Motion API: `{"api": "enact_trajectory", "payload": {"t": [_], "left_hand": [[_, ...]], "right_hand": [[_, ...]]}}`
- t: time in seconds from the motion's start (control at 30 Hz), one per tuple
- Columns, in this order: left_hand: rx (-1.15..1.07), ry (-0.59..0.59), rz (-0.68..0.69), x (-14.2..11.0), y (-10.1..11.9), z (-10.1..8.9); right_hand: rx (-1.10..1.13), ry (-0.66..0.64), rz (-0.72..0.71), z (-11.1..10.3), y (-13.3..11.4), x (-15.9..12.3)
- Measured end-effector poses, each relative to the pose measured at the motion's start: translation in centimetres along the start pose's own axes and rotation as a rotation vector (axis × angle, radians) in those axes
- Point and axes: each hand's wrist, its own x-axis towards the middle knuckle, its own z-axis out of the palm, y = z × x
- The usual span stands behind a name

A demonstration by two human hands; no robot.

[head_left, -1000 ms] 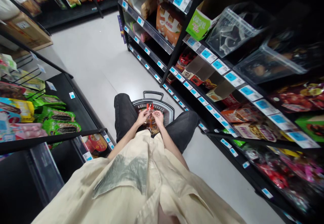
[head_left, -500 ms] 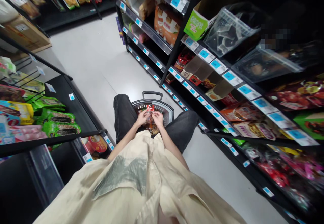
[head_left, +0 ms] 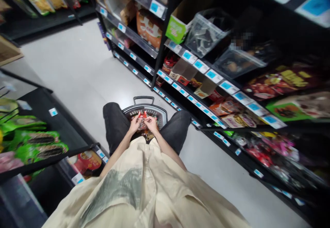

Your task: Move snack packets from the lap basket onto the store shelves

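Between my knees stands a grey plastic shopping basket (head_left: 162, 116) with holes in its wall and a raised handle. Inside it lie several small shiny snack packets (head_left: 146, 134), too small to tell apart. Over the basket both hands hold one small red packet (head_left: 142, 114) with a clear lower part. My left hand (head_left: 134, 123) pinches its left side, fingers closed. My right hand (head_left: 151, 123) grips the right side the same way, close to the other hand. The packet's lower part is partly hidden by the fingers.
On the right, shelves hold clear plastic bins (head_left: 206, 32), a green box (head_left: 176, 29) and bagged snacks (head_left: 239, 120). A low shelf on the left carries green packets (head_left: 43, 142). An orange carton (head_left: 149, 29) sits ahead; pale floor (head_left: 67, 59) runs between.
The view has swung a little to the right, so shelves, basket and hands appear further left. Both hands stay on the red packet above the basket.
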Motion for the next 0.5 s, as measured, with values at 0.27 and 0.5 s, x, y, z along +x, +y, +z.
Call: {"api": "enact_trajectory", "payload": {"t": [0.27, 0.5], "left_hand": [[0.019, -0.069, -0.072, 0.8, -0.7, -0.3], [0.137, -0.231, 0.067, 1.1, -0.5, 0.1]], "right_hand": [[0.119, 0.011, 0.12, 0.2, -0.3, 0.5], [0.221, 0.066, 0.16, -1.0, -1.2, 0.7]]}}
